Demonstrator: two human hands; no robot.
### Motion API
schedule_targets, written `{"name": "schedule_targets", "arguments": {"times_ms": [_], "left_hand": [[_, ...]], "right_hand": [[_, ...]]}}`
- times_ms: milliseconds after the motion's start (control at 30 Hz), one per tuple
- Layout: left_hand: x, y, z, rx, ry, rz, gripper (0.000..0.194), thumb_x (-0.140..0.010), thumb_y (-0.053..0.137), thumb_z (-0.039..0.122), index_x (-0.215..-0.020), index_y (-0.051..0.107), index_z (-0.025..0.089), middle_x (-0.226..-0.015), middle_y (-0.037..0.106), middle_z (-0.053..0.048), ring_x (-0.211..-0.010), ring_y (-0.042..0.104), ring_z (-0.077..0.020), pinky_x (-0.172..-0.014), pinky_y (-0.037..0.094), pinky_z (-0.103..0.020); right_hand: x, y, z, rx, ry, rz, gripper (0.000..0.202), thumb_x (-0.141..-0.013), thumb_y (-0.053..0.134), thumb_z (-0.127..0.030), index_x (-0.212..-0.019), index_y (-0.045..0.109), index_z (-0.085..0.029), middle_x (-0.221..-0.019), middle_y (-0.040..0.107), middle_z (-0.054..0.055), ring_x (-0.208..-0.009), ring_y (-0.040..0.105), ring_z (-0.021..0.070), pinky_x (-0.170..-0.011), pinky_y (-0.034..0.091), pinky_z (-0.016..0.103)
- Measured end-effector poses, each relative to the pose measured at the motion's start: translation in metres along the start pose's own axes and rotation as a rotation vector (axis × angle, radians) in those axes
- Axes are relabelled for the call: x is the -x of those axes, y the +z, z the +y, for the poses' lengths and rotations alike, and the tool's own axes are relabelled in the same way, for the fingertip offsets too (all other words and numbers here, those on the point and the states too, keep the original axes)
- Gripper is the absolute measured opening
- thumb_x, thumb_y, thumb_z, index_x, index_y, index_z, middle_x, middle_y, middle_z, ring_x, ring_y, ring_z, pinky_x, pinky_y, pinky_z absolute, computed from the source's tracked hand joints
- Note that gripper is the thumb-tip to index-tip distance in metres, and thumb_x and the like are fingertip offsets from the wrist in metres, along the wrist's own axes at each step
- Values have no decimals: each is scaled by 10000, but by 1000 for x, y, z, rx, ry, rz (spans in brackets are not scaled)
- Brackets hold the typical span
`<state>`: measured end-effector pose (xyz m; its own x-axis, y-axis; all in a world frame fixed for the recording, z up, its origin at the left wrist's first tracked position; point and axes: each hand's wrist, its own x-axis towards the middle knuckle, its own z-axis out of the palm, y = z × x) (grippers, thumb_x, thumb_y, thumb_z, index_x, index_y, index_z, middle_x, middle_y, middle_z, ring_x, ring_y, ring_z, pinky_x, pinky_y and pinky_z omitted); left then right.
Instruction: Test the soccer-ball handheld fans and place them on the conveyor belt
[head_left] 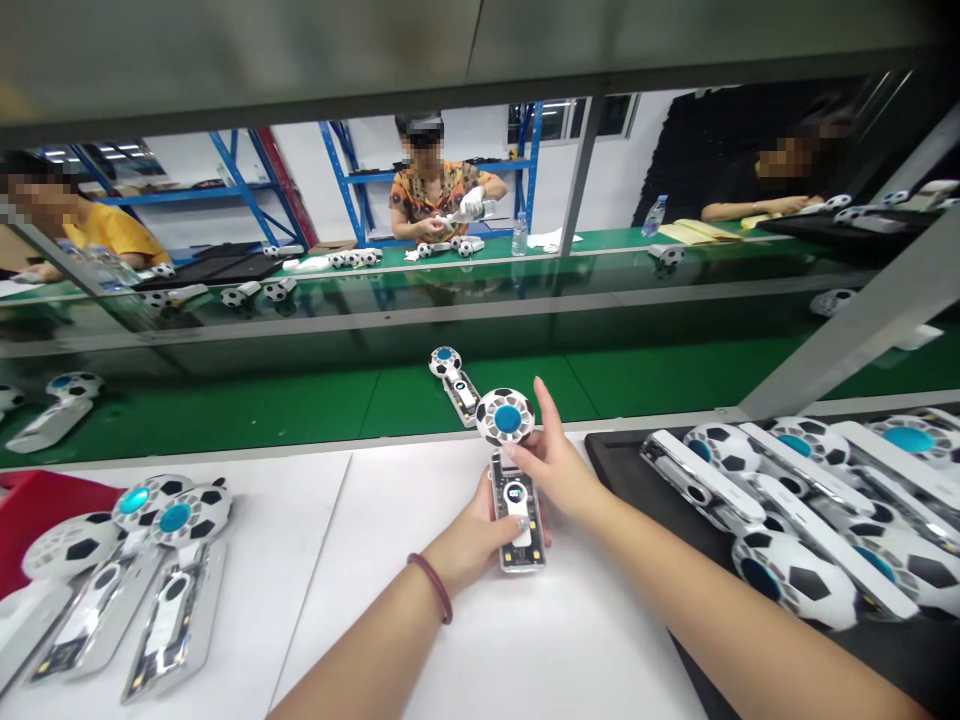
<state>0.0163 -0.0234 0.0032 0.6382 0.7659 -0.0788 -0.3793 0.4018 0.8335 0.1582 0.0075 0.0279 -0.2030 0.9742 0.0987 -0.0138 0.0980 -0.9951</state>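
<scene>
I have both hands on one handheld fan [506, 418], its football-patterned head towards 12 o'clock and its clear handle towards 6, over the white tabletop [405, 490]. My left hand [480, 525] grasps the handle from the 8 o'clock side: the thumb lies across the front, below the round lit display [516, 493], and the other fingers wrap behind, a little of them showing past the far edge at 4 o'clock. A dark red bracelet [431, 588] circles that wrist. My right hand [559, 465] grips the head from about 4 o'clock, thumb against its lower rim by the neck, index finger stretched upward beside the ball; the remaining fingers are mostly hidden.

From the held fan, a second fan [461, 388] lies at 11 o'clock on the green surface [337, 395], near the ball but beyond my fingers. Between 3 and 4 o'clock, a black tray [619, 480] carries piled fans [795, 585]. Between 8 and 9, more fans [176, 600] lie by a red bin [67, 490], well apart from my left hand.
</scene>
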Motion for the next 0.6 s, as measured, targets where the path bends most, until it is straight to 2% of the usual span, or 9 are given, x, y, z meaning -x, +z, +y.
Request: {"name": "schedule_targets", "arguments": {"times_ms": [67, 100, 167, 233, 300, 367, 500, 600], "left_hand": [[-1, 0, -1, -21, -23, -17, 669, -702, 691, 300, -1209, 259, 237, -916, 573, -60, -736, 621, -197, -661, 471, -343], [-1, -1, -2, -35, -39, -20, 703, -701, 693, 299, -1227, 230, 245, -912, 571, -59, -739, 622, -200, -664, 472, -347], [-1, -1, -2, -71, -74, -12, 752, -694, 698, 305, -1244, 188, 260, -906, 566, -54, -745, 623, -205, -673, 474, -360], [-1, -2, -2, -113, -102, 6, 728, -692, 695, 312, -1225, 203, 258, -908, 557, -52, -739, 622, -205, -666, 477, -362], [-1, -2, -2, -148, -122, 10, 664, -692, 687, 311, -1186, 250, 239, -918, 549, -54, -727, 619, -198, -645, 478, -348], [0, -2, -1, -179, -137, -3, 609, -699, 673, 297, -1160, 281, 226, -924, 548, -58, -731, 617, -194, -640, 479, -340], [0, -1, 1, -234, -136, -18, 589, -711, 660, 270, -1162, 285, 230, -921, 553, -63, -766, 618, -207, -651, 483, -348], [1, 0, 3, -230, -127, -31, 596, -701, 674, 295, -1155, 294, 223, -919, 552, -67, -759, 620, -211, -636, 487, -345]], "right_hand": [[-3, 0, 1, -168, 36, -3, 1028, -745, 632, -266, -1386, -171, -278, -985, 634, 32, -823, 624, 152, -763, 500, 318], [-5, -1, 1, -222, 68, -20, 1034, -718, 657, -263, -1398, -122, -259, -998, 629, 40, -820, 624, 151, -743, 506, 295], [-5, -3, 0, -253, 198, -108, 900, -701, 666, -311, -1405, 118, -191, -949, 639, 69, -709, 626, 150, -576, 509, 235], [-4, -6, -1, -249, 368, -233, 671, -723, 629, -389, -1295, 381, -141, -911, 646, 98, -563, 593, 137, -378, 422, 194], [-1, -8, -3, -279, 461, -324, 533, -741, 599, -419, -1188, 497, -146, -977, 634, 113, -531, 577, 131, -297, 348, 180], [0, -9, -4, -329, 458, -351, 474, -738, 605, -400, -1141, 531, -162, -1047, 612, 108, -609, 603, 148, -303, 358, 174], [1, -9, -4, -376, 415, -368, 351, -726, 621, -355, -1004, 608, -141, -1021, 621, 106, -757, 621, 179, -384, 418, 174], [1, -10, -2, -373, 415, -421, 322, -729, 611, -374, -953, 618, -144, -926, 644, 88, -604, 604, 146, -350, 408, 179]]}}
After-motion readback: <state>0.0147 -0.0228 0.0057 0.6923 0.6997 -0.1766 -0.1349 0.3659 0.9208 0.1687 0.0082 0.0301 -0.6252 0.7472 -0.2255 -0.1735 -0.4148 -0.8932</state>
